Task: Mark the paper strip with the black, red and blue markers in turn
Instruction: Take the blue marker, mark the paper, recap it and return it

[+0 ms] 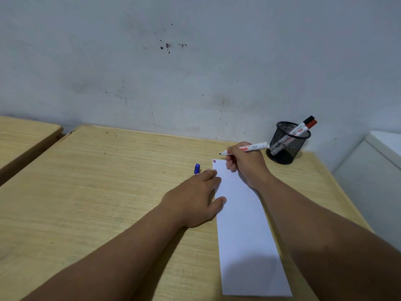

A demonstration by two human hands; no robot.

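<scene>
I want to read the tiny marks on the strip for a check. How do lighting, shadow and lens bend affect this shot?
Head view: light is soft and dim, no glare; a faint shadow dulls the near end of the paper strip; the wide lens bows the desk edges; the marks are sharp but tiny.

A: Where is there open room on the wooden desk?

B: The whole left half is bare; only a small blue cap lies there, just beside the left hand.

A: And what blocks the right side?

B: The paper strip runs down it. A black mesh pen cup stands at the far right corner, near the wall, close behind the right hand.
</scene>
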